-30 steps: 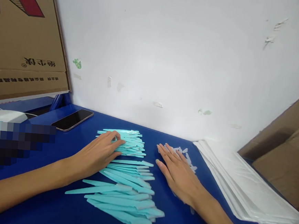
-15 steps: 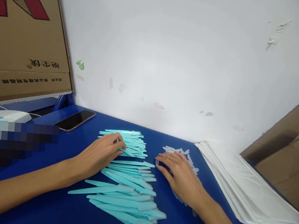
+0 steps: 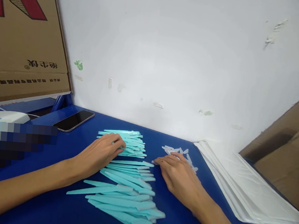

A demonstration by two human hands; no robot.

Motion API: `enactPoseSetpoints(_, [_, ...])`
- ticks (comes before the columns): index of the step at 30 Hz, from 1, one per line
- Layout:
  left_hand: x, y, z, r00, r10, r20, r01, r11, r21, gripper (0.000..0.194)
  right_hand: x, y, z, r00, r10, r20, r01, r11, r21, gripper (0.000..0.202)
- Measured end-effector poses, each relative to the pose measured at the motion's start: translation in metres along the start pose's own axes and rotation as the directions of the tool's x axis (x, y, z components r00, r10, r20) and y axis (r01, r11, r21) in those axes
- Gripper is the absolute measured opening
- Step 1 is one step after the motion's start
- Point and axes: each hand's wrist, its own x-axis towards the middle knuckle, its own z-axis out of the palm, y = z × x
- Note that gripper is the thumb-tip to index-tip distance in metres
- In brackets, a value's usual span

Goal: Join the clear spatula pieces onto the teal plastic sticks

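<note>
Turquoise eyebrow razors lie on the blue table in a far pile [image 3: 134,143] and a looser near pile [image 3: 132,203]. Over the left side of the far pile, my left hand [image 3: 107,148] is closed, thumb and fingers pinched on an eyebrow razor that they mostly hide. My right hand [image 3: 179,174] pinches a small translucent plastic cap [image 3: 154,162] between thumb and fingertips, just right of the razors. More loose caps [image 3: 189,159] are scattered behind and partly beneath that hand.
A phone [image 3: 73,121] lies on the table [image 3: 66,147] at the back left, near a white device [image 3: 9,116]. White plastic bags [image 3: 246,192] are stacked at the right. Cardboard boxes [image 3: 27,47] stand at both sides, and a white wall [image 3: 169,58] rises behind.
The cap in my right hand has turned from upright to lying flat, its end now pointing left, as the fingers closed more. My left hand has hardly moved.
</note>
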Motion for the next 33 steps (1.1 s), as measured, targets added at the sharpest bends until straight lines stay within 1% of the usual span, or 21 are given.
enactPoseSetpoints(4, [0.001,-0.003,0.005,1.000,-0.019,-0.019,0.019,1.000,-0.017,0.029,0.002,-0.001,-0.004,1.000,-0.003,0.003,0.003,1.000,-0.027,0.019])
enactPoseSetpoints(7, [0.001,-0.005,0.007,0.999,-0.013,-0.034,0.012,1.000,-0.027,0.028,0.005,-0.001,-0.004,1.000,-0.002,0.009,0.003,0.998,-0.057,0.013])
enactPoseSetpoints(10, [0.001,-0.005,0.007,1.000,0.001,-0.028,-0.002,0.999,-0.033,0.026,0.006,-0.001,-0.003,1.000,-0.004,-0.011,0.003,0.996,-0.087,0.010])
enactPoseSetpoints(15, [0.002,-0.003,0.003,1.000,0.008,-0.022,-0.009,1.000,-0.025,0.024,0.003,0.004,0.001,0.999,-0.002,-0.048,-0.004,0.994,-0.112,0.012])
enactPoseSetpoints(21, [0.003,-0.005,0.003,0.999,0.035,-0.005,-0.035,0.999,0.016,0.023,-0.001,0.015,0.005,0.997,0.024,-0.079,-0.028,0.998,-0.048,0.015])
enactPoseSetpoints(25, [-0.001,-0.003,0.001,0.995,0.070,-0.072,-0.066,0.996,0.054,0.024,0.000,0.011,-0.002,0.994,0.021,-0.104,-0.025,0.999,-0.030,0.013])
enactPoseSetpoints(28, [-0.005,0.003,-0.002,0.988,0.097,-0.119,-0.097,0.995,0.011,0.036,0.000,0.001,-0.008,0.983,0.015,-0.181,-0.008,0.999,0.043,0.011])
enactPoseSetpoints(30, [-0.007,0.008,-0.004,0.986,0.103,-0.134,-0.107,0.994,-0.020,0.043,0.000,-0.007,-0.010,0.966,-0.018,-0.257,0.047,0.993,0.107,0.011])
enactPoseSetpoints(33, [-0.009,0.017,-0.005,0.987,0.106,-0.120,-0.116,0.990,-0.084,0.044,0.000,-0.018,-0.010,0.933,-0.056,-0.357,0.128,0.975,0.182,0.009])
